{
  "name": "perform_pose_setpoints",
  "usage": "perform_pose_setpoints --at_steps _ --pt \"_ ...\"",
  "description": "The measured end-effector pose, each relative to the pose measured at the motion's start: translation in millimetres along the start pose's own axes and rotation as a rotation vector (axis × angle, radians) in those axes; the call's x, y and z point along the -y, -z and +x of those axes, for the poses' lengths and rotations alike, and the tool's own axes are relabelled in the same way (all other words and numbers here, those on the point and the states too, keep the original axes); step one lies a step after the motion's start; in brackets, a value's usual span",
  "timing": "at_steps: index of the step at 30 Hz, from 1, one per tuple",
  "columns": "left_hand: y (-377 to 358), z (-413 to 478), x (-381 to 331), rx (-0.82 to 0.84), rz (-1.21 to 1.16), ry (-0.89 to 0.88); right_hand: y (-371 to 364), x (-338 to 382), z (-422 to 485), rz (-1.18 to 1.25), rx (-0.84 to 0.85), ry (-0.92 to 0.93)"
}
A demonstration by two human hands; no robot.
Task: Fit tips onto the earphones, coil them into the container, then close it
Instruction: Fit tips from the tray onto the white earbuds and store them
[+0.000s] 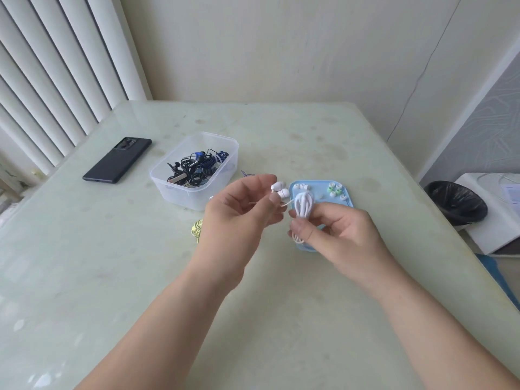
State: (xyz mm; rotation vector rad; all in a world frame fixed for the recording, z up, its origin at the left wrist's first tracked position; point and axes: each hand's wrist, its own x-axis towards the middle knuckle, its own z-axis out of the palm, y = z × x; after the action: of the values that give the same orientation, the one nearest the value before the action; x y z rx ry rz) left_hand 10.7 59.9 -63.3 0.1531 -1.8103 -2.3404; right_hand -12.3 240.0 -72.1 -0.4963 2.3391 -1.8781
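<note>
Head camera is looking down over a pale green glass-topped table [112,263], and both of the person's bare hands are working just above it, near the middle. The left hand [242,209] is curling its fingers and pinching the cord of the white earphones [304,206] just below the two earbuds [280,190], which are poking out past the fingertips toward one o'clock. The right hand [343,232] is closing thumb and fingers round the looped bundle of white cable and holding it upright, so the loops are fanning out above the thumb. A short run of cord is stretching between the two hands. Right beneath the bundle a light blue lid [318,184] is lying flat on the table, and loose ear tips are sitting on its far end: white tips [301,187] at the lid's eleven o'clock and green tips [334,190] at its one o'clock. The clear plastic container [180,192] is standing at ten o'clock from the hands, open, with a tangle of dark cables [194,167] lying inside. Further out at ten o'clock a black phone [116,160] is lying face down. Something small and yellow [197,230] is peeking out from under the left wrist; I cannot tell what it is. Off the table at three o'clock a bin with a black liner [455,202] is standing on the floor.
</note>
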Motion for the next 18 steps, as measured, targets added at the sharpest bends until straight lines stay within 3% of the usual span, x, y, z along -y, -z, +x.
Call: perform_pose_setpoints --at_steps 11,15,18 --pt "-10 -8 -11 0.086 0.246 0.011 -19 40 19 0.162 -0.203 -0.148" --pt "-1 -2 -36 0.019 0.284 -0.057 -34 58 35 0.183 -0.179 -0.125" --pt "16 10 -51 -0.072 0.316 -0.086 -46 72 50 0.23 -0.072 -0.146"
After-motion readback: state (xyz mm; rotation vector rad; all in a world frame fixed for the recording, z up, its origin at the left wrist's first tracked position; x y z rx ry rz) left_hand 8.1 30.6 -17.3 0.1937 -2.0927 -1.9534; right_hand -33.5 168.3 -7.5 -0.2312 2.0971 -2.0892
